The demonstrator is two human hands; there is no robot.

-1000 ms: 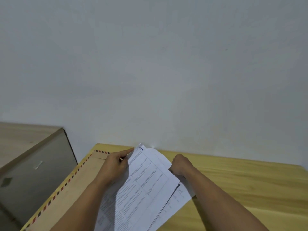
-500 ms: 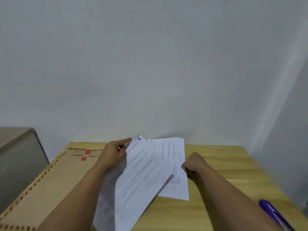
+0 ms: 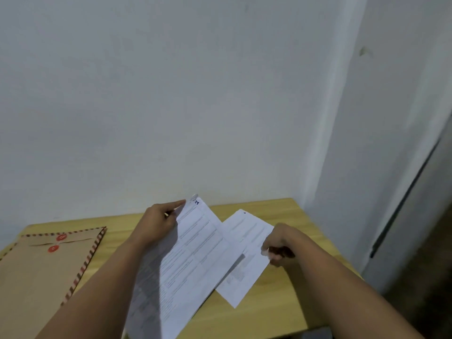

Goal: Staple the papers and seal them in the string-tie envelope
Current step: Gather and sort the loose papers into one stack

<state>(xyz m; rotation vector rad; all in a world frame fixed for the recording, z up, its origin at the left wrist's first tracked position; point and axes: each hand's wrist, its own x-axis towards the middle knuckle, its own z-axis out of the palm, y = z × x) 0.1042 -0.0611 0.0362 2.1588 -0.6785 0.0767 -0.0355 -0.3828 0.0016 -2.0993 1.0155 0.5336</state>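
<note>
Papers: two lots. I see a sheaf [image 3: 186, 255] tilted up off the desk, held at its top left corner; a single sheet [image 3: 247, 255] lies flat to its right, its left part tucked under the sheaf.
Left hand: left hand [image 3: 156, 223] closed in a pinch on the sheaf's upper corner, thumb and fingers on the edge, the rest of the sheaf hanging toward me.
Right hand: right hand [image 3: 278, 243] curled, fingertips on the right edge of the single sheet. I judge it pinched there, though I cannot see whether the sheet is lifted.
Envelope: string-tie envelope [image 3: 44, 270] flat at the left of the desk, well apart from the papers; two red discs [image 3: 56, 243] near its top, striped border. I cannot tell whether string is wound on them.
Stapler: none visible from this camera.
Progress: early, by my reading. Sheets not yet squared together, no staple that I can make out, nothing in the envelope, flap not tied.
Left to do: gather and align, staple, slide in, wind the string.
Surface: pale wooden desk [image 3: 276, 304], grain showing, pushed against the wall.
Room: plain white wall [image 3: 195, 94] fills most of the view; a corner at right with a dark vertical strip [image 3: 403, 196], floor dim below it.
</note>
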